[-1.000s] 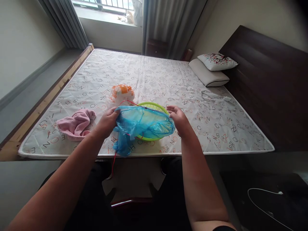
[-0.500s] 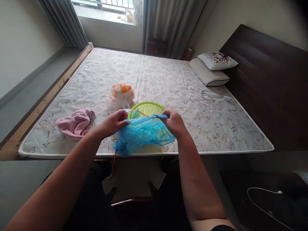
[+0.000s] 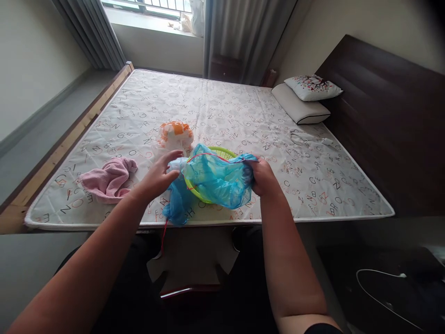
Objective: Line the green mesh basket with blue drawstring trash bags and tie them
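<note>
A thin, see-through blue plastic bag (image 3: pixel 222 178) with a red drawstring (image 3: pixel 215 155) along its top edge hangs over a green plastic basket (image 3: pixel 200 191). My right hand (image 3: pixel 263 176) is closed on the bag's right end, where the plastic bunches up. To the left, my left hand (image 3: pixel 163 174) is open, its fingers spread and apart from the bag. Below that hand a second crumpled blue bag (image 3: pixel 177 204) lies by the mattress edge, a red string trailing down from it. The basket's far rim shows behind the held bag.
On the patterned mattress (image 3: pixel 313 185) lie a pink cloth (image 3: pixel 111 178) at left and a bundle of white and orange plastic bags (image 3: pixel 175 134) behind the basket. Two pillows (image 3: pixel 309 99) and a white cable (image 3: pixel 306 138) are at right. A dark headboard (image 3: pixel 382 116) stands beyond.
My left hand has let go of the blue bag and opened. My right hand has moved right with the bag, which now spreads over the basket and is apart from the crumpled bag at left.
</note>
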`<state>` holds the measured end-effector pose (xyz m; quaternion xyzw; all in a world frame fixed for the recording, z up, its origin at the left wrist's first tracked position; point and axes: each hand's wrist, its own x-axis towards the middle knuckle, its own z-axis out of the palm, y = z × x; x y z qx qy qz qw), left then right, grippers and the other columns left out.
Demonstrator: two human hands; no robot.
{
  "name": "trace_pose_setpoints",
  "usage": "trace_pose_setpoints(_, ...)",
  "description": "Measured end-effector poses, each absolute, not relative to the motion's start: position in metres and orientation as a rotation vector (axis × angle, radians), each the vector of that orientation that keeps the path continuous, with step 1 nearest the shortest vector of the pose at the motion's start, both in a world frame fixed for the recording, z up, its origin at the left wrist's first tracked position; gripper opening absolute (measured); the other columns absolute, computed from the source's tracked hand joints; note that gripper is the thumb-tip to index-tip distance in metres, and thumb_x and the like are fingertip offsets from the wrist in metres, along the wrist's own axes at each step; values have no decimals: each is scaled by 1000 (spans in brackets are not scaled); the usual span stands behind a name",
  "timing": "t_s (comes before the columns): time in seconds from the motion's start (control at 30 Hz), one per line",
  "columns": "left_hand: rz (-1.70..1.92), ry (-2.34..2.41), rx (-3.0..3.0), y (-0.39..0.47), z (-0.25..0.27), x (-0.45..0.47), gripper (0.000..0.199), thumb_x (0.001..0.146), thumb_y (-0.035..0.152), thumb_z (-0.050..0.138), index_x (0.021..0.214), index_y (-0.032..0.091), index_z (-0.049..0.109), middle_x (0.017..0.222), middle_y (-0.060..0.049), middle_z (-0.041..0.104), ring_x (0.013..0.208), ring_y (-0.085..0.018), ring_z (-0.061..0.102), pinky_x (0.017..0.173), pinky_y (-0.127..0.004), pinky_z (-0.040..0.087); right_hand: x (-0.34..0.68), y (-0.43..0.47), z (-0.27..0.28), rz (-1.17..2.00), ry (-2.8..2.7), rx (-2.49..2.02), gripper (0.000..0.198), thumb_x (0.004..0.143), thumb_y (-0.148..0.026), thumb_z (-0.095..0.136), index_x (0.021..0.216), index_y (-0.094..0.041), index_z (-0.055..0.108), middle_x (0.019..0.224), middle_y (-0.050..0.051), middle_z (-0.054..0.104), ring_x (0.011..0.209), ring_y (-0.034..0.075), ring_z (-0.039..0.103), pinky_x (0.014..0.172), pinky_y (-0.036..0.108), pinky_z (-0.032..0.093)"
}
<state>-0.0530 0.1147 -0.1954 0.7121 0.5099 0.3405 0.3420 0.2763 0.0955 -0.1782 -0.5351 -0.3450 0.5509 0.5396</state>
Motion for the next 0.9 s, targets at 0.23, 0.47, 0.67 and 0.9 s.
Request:
trace_pose_setpoints(0.23,888,1421,2257,99,-205,-8,84,81,34,79,161,18,57,168,-20,54,163,-42,39,135,-59,29,246,79,-166,1527,-1002,-1208,33,74,-46,88,94,-25,72,84,-1,73,69,14,62,62,27,53)
trace_pose_setpoints(0.47,761,1725,1832,126,-198,-49,34,86,34,68,113,21,82,103,-8,81,94,-28,74,86,-34,58,285,77,-158,1506,-1127,-1251,44,74,-55,90,98,-24,71,84,-1,71,68,14,60,59,26,50)
trace_pose_setpoints(0.67,770,1569,1344,132,-198,-74,34,76,44,86,95,18,77,80,-4,71,70,-18,64,61,-27,51,318,92,-185,1257,-883,-1501,46,75,-57,88,95,-23,63,76,-3,64,60,13,57,50,26,52)
trace_pose_setpoints(0.9,946,1052,778,127,-219,-49,43,81,36,85,117,18,73,98,-8,74,73,-19,69,65,-34,65,316,106,-211,1198,-556,-1538,33,97,-55,73,99,-24,64,82,-1,74,65,16,70,59,30,63)
